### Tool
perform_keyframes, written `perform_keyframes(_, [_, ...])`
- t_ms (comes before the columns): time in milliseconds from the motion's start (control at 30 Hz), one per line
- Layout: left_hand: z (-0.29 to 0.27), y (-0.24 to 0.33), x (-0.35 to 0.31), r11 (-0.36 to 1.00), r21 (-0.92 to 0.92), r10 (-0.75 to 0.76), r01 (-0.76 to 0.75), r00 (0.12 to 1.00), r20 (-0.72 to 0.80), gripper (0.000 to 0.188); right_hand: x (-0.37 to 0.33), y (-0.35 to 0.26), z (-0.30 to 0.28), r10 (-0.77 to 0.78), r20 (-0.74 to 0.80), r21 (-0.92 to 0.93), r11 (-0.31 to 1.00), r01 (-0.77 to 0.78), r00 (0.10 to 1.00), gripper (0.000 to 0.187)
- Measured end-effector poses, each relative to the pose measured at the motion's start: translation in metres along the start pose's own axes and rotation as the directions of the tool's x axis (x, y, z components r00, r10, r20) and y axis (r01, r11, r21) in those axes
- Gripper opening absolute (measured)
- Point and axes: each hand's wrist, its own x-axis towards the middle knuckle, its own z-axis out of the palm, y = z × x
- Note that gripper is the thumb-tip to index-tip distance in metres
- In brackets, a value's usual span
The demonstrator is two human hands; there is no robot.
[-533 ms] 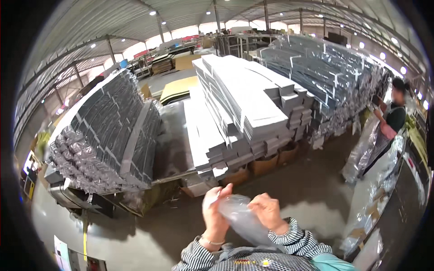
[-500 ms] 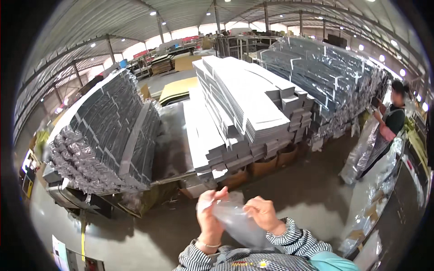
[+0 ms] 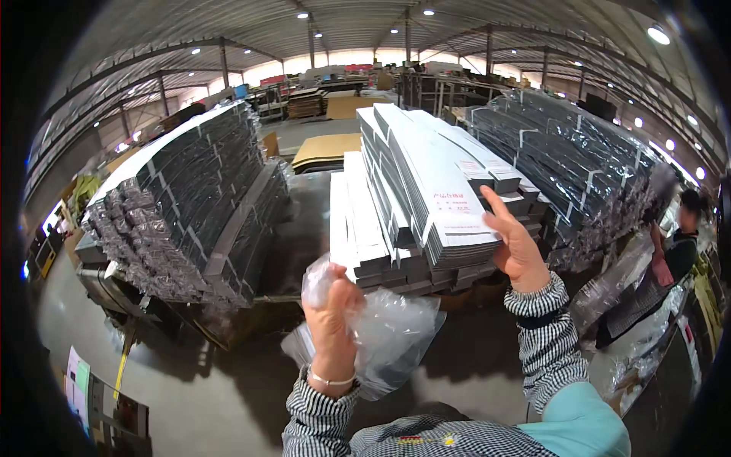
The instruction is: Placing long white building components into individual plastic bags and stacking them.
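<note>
Clutching a crumpled clear plastic bag [image 3: 392, 339], the fingers of the left hand [image 3: 333, 316] curl tightly, seemingly so the slick film cannot slip away, as I watch remotely. The right hand [image 3: 524, 255], fingers spread and apparently holding nothing, reaches to the near end of a stack of white-topped strips [image 3: 457, 206]; I cannot tell whether they touch. The strips lie lengthwise on the surface [image 3: 308, 236], probably keeping ends within reach, between left-hand wrapped bundles [image 3: 190, 190] and right-hand wrapped bundles [image 3: 579, 152].
</note>
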Motion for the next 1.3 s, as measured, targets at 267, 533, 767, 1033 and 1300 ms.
perform_keyframes(267, [0.033, 0.043, -0.007, 0.99, -0.107, 0.087, -0.09, 0.996, -0.027, 0.025, -0.085, -0.001, -0.005, -0.382, 0.122, -0.761, 0.556, 0.333, 0.916, 0.045])
perform_keyframes(533, [0.037, 0.049, -0.042, 0.985, -0.17, -0.045, 0.041, 0.999, -0.022, 0.026, -0.148, 0.054, 0.064, -0.433, 0.22, -0.645, 0.608, 0.463, 0.874, 0.03])
perform_keyframes(767, [0.007, 0.059, -0.068, 0.963, 0.269, -0.072, -0.001, 0.963, 0.259, 0.015, -0.165, 0.036, 0.056, -0.711, 0.286, -0.633, 0.364, 0.684, 0.643, 0.015])
perform_keyframes(1033, [0.021, 0.027, -0.079, 0.957, 0.142, -0.291, 0.255, 0.821, 0.491, 0.026, -0.192, 0.032, 0.037, -0.162, 0.457, 0.228, 0.972, 0.06, 0.875, 0.038])
perform_keyframes(1300, [0.03, 0.027, 0.007, 0.559, 0.663, -0.42, -0.498, 0.52, 0.744, 0.042, -0.13, 0.017, -0.053, -0.192, 0.602, -0.67, 0.408, 0.621, 0.775, 0.008])
